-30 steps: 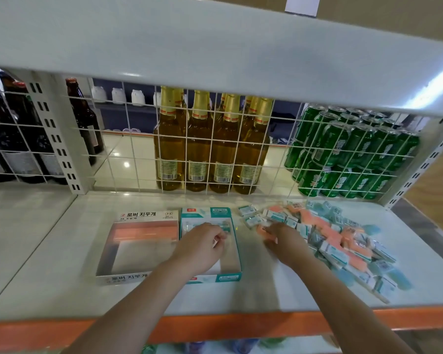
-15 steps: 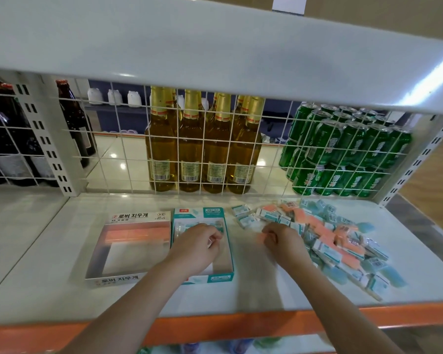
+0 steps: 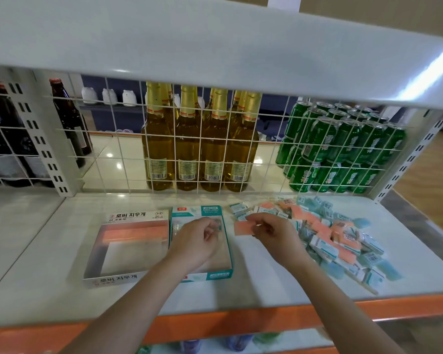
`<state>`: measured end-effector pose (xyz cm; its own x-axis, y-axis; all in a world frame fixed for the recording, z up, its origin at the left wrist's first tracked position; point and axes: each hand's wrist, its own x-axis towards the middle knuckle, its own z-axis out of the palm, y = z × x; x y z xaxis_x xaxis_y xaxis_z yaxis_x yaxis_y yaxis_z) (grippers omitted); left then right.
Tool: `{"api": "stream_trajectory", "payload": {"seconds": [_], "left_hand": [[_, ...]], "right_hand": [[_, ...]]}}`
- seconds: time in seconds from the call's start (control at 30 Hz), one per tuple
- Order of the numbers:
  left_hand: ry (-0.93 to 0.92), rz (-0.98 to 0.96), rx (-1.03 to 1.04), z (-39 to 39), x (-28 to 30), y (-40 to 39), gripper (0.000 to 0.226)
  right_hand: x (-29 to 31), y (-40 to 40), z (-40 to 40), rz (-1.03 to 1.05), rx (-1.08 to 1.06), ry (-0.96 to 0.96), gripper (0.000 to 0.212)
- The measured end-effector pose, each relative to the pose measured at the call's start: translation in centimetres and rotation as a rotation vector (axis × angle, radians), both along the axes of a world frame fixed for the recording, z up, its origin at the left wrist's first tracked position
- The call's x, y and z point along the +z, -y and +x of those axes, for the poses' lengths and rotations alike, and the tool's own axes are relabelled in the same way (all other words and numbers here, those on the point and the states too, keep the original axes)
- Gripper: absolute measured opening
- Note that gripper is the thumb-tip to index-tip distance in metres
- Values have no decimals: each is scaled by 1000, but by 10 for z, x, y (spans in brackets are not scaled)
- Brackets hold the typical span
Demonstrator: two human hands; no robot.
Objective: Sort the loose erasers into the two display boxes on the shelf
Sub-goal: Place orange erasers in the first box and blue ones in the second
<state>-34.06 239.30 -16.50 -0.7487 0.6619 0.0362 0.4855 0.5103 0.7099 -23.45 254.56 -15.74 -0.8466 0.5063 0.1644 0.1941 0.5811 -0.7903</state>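
Right hand (image 3: 274, 232) pinches 1 orange eraser (image 3: 243, 228), eraser pile (image 3: 343, 236) just behind its fingers. Left hand (image 3: 197, 238) fingers curled over teal box (image 3: 225, 273); what they hold, cannot tell.

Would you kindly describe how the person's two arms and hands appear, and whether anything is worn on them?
Both forearms are bare as far up as the head view shows, with no sleeve or cuff in sight. The left hand and the right hand wear no gloves, and no ring, watch or bracelet can be seen on either. No markings show on the arms.
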Motion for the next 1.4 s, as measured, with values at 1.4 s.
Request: {"api": "stream_trajectory", "payload": {"seconds": [1.4], "left_hand": [[-169, -24, 148, -35, 7, 73, 20]], "right_hand": [[8, 60, -30, 15, 69, 25, 30]]}}
